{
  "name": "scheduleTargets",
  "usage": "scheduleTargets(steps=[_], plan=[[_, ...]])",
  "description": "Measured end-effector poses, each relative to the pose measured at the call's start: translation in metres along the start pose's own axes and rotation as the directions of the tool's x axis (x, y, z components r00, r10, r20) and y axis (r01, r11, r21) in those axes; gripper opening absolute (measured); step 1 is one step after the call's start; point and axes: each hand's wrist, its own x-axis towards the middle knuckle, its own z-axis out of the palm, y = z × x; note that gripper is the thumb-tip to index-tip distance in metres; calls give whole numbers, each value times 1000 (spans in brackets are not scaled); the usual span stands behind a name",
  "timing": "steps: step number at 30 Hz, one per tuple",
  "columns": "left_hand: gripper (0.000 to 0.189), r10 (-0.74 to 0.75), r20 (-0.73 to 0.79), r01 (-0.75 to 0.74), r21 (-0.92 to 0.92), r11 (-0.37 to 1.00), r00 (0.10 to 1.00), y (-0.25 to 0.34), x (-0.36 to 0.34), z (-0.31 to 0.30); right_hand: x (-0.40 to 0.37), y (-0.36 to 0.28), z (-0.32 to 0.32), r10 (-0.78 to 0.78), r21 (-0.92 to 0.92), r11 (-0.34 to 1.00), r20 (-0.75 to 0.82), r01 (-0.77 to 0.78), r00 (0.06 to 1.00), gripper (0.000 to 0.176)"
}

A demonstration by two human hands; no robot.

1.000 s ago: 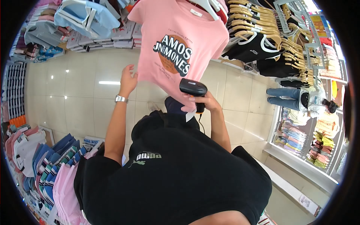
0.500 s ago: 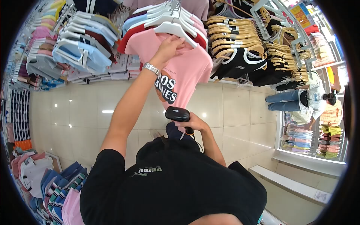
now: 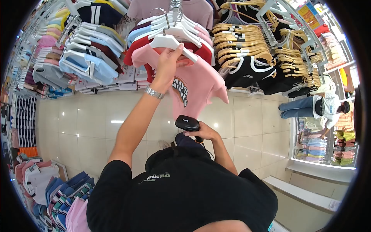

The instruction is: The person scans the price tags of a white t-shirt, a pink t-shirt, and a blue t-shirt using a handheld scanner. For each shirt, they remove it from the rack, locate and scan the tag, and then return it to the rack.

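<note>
Seemingly steadying a printed pink T-shirt [image 3: 201, 83] just before a multicoloured row of hangered shirts [image 3: 193, 34], the left hand [image 3: 167, 69] closes on its white plastic hanger [image 3: 164, 41], the right hand [image 3: 207, 132], farther from that row, wraps a black handheld scanner [image 3: 188, 123], and the next move likely needs a firm hanger hold.

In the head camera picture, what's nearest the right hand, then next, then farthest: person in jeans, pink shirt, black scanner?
1. Black scanner: held in the right hand.
2. Pink shirt: hanging ahead, past the scanner.
3. Person in jeans: away to the right.
</note>
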Motion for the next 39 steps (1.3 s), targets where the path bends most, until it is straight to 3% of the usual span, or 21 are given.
scheduleTargets(steps=[2,3,6,7,10,13,14,15,18,20,21,22,23,26,30,34,36,39], plan=[[32,19,-22,-18,44,999,1000,6,-21,-12,-7,-5,-1,-28,-46,999,24,29,999,79],[31,24,-40,-21,70,997,999,8,-33,-18,-16,-32,-4,117,-102,989,98,-107,988,90],[24,4,-68,5,129,992,998,13,-66,-37,-30,-44,-9,15,-251,968,183,32,983,89],[24,-3,-61,12,148,989,998,11,-76,-46,-34,-64,-15,281,-312,931,281,-189,918,82],[29,-54,-33,61,263,963,998,14,-105,-64,-49,-78,-26,295,-353,923,383,-156,876,75],[34,-101,13,81,493,866,995,28,-131,-80,-51,-70,-26,-128,155,986,439,66,889,59],[31,-115,16,86,558,826,993,34,-137,-86,-50,-78,-27,-234,273,954,414,125,880,59],[29,-128,18,90,619,780,992,40,-142,-93,-43,-74,-31,-335,292,929,414,226,846,73],[33,-187,13,111,763,637,982,80,-158,-94,-33,-79,-37,-500,343,857,373,385,781,70],[36,-244,-10,146,824,548,970,101,-161,-103,-28,-78,-33,-568,432,777,170,457,805,77],[37,-171,13,67,891,450,985,106,-159,-108,-25,-82,-29,-563,434,754,40,493,826,78],[36,-131,53,10,900,435,990,109,-157,-110,-19,-87,-27,-549,429,731,-93,531,831,79],[35,-90,95,-49,907,419,991,116,-155,-112,-15,-94,-28,-547,390,726,-172,567,819,86],[30,-58,177,-145,922,358,983,128,-140,-110,-4,-109,-29,-573,243,693,-385,679,723,82],[29,-51,248,-214,907,363,967,124,-104,-102,11,-91,-50,-383,170,850,-451,499,806,79],[28,-13,345,-312,864,394,939,113,-59,-98,25,-109,-72,-368,67,903,-394,425,842,62],[28,-31,310,-265,859,438,950,110,-36,-96,29,-110,-88,-374,8,915,-355,403,857,59],[28,-61,294,-229,844,486,954,105,-4,-93,37,-109,-110,-414,33,881,-426,471,804,52]])
